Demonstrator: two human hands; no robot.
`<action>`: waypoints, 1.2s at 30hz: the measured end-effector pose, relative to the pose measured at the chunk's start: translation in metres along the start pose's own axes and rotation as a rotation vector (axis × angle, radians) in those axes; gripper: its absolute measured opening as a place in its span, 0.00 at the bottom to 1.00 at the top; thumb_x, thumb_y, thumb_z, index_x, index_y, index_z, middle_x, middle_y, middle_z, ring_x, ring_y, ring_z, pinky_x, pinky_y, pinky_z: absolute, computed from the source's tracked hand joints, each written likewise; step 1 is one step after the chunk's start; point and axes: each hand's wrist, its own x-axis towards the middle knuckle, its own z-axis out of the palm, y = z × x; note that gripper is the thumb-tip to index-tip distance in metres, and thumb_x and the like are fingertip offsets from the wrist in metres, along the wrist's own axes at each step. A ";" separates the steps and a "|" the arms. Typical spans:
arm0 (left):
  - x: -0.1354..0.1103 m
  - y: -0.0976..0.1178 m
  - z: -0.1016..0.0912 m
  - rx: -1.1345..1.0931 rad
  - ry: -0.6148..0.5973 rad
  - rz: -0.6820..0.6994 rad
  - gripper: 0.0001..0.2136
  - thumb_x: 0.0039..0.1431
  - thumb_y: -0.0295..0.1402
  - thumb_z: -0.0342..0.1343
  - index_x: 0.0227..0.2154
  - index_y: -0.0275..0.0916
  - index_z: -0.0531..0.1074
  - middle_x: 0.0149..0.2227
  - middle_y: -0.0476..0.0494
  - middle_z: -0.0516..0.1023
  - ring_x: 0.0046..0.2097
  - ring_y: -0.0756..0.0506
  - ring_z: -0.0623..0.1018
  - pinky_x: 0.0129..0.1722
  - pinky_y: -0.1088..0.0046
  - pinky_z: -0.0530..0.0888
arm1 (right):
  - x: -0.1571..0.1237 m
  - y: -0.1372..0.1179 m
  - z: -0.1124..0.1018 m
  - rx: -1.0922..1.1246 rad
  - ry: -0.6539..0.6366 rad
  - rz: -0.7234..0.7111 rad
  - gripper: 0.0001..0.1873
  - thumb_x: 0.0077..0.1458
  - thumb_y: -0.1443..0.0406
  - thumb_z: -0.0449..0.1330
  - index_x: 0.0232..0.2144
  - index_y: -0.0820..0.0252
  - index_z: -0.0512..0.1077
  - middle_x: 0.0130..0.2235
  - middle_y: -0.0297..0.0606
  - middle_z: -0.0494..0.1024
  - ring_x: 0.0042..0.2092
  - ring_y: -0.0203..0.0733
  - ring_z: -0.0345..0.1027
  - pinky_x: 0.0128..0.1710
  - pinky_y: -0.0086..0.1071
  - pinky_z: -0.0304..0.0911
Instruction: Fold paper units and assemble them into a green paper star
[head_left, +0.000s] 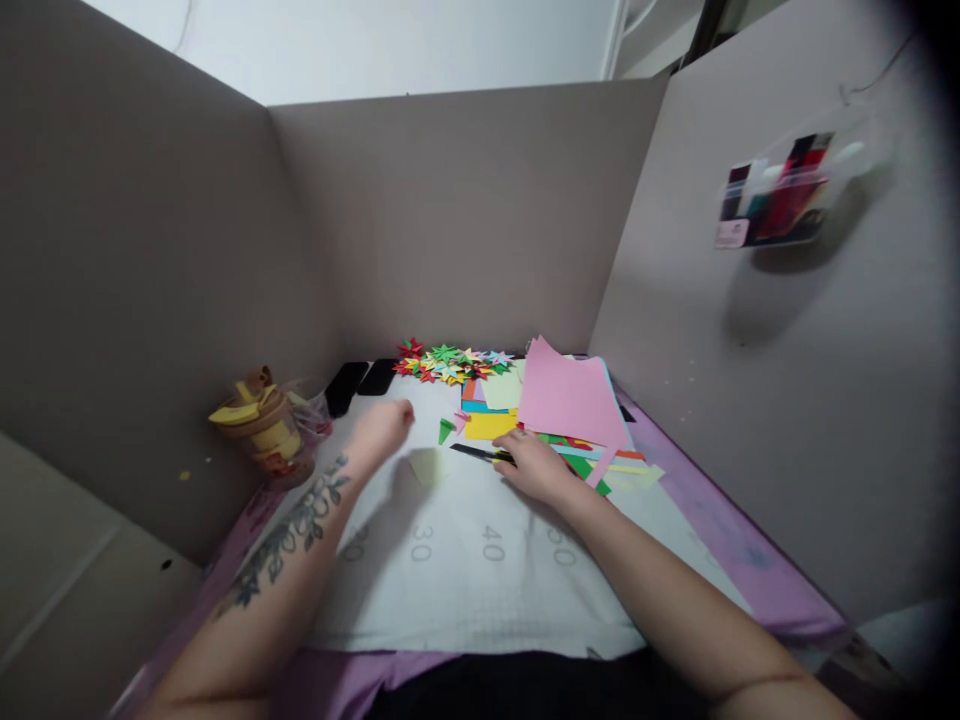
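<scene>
My left hand [381, 432] is raised a little over the mat, its fingers curled closed. Whatever it may hold is hidden. My right hand [531, 464] has its thumb and fingers around the handle end of dark-bladed scissors [472, 452] with a bit of yellow on them. The blades point left, low over the mat. Between the hands lie a small green folded paper piece [445, 431] and a small pink folded one [462, 420]. A pale paper piece [428, 466] rests below them. Just beyond my right fingers is a yellow paper sheet [487, 426].
Folded paper stars [450, 363] are heaped at the back. Large pink paper [566, 392] and coloured strips [600, 470] lie at the right. Two dark flat objects [360, 380] and a brown container [262, 425] stand left. Grey panels [465, 220] enclose the table; a clear pouch [787, 195] hangs right.
</scene>
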 end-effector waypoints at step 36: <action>-0.038 0.063 0.044 -1.421 -0.125 -0.012 0.17 0.43 0.33 0.59 0.38 0.38 0.64 0.26 0.52 0.70 0.27 0.52 0.71 0.27 0.78 0.66 | 0.008 -0.029 0.004 0.988 0.218 0.190 0.24 0.42 0.66 0.58 0.46 0.59 0.61 0.29 0.30 0.69 0.29 0.34 0.63 0.29 0.28 0.60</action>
